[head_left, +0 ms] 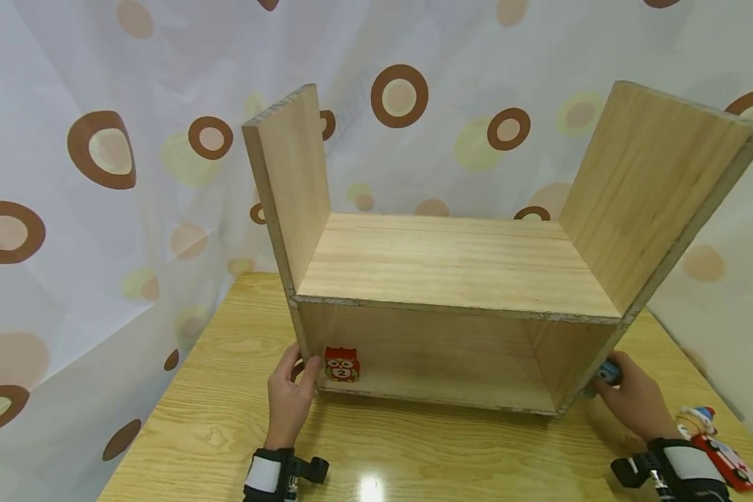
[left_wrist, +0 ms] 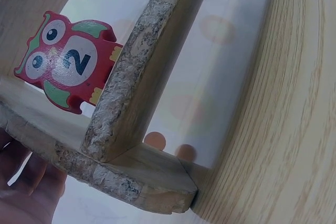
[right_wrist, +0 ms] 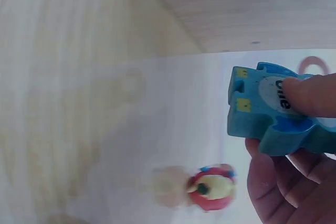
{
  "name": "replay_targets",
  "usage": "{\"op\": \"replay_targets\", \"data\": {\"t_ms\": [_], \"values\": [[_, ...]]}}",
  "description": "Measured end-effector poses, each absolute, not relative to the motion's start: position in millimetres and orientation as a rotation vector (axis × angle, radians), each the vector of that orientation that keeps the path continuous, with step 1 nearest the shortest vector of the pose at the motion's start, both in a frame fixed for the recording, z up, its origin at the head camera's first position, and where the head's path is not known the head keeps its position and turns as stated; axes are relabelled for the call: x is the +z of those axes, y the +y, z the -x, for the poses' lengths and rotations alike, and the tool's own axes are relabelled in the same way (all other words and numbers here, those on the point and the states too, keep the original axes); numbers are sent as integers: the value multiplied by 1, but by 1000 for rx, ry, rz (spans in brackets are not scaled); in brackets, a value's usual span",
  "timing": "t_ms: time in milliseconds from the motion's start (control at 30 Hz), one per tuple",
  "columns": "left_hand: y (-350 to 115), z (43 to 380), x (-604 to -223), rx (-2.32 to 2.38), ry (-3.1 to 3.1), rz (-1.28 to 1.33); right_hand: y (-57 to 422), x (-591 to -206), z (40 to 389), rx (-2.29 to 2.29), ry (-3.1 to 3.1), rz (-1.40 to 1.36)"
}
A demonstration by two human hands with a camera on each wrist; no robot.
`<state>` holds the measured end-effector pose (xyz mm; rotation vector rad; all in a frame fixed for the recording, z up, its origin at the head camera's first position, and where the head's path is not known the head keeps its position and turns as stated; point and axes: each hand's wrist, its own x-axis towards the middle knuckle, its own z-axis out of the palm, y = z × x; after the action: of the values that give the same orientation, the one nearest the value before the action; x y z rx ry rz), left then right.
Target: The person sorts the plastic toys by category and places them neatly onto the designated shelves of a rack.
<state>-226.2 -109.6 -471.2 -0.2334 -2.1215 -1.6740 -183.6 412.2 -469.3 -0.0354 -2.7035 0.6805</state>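
A wooden shelf unit (head_left: 458,307) with two tall side boards and a cross board stands on the table. Low at its left side board, my left hand (head_left: 291,404) grips the board's edge, thumb toward the front. Just inside, on the lower shelf, a red owl block (head_left: 341,364) marked "2" stands upright; the left wrist view shows this owl block (left_wrist: 68,61) sideways. Outside the right side board, my right hand (head_left: 635,399) holds a blue owl block (right_wrist: 254,121) printed "one". The thumb presses its front, with fingers beneath; the board partly hides this block in the head view.
On the table (head_left: 219,390) at the right lie a red ambulance toy (head_left: 728,464) and a small figure with a blue hat (head_left: 696,420). A rounded red-and-yellow toy (right_wrist: 212,188) shows in the right wrist view. Behind the shelf hangs a circle-patterned sheet (head_left: 439,160).
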Motion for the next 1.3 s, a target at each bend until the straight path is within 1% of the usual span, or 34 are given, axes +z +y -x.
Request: {"op": "replay_targets", "data": {"t_ms": [200, 500, 667, 767, 867, 1100, 1300], "values": [[-110, 227, -472, -1678, -2129, 237, 414, -441, 168, 700, -2642, 111], [-110, 227, -471, -1669, -2129, 237, 400, -387, 136, 751, -2478, 456], [-109, 227, -472, -1665, -2134, 232, 382, -361, 120, 862, -2285, 562], [-109, 226, -472, -1649, -2133, 229, 373, -352, 114, 917, -2136, 447], [-110, 226, -472, -1632, -2132, 231, 365, -346, 108, 930, -2047, 245], [-110, 226, -472, -1639, -2119, 246, 339, -338, 99, 1001, -2003, -81], [-110, 226, -472, -1635, -2120, 244, 306, -336, 101, 1001, -2088, -222]]}}
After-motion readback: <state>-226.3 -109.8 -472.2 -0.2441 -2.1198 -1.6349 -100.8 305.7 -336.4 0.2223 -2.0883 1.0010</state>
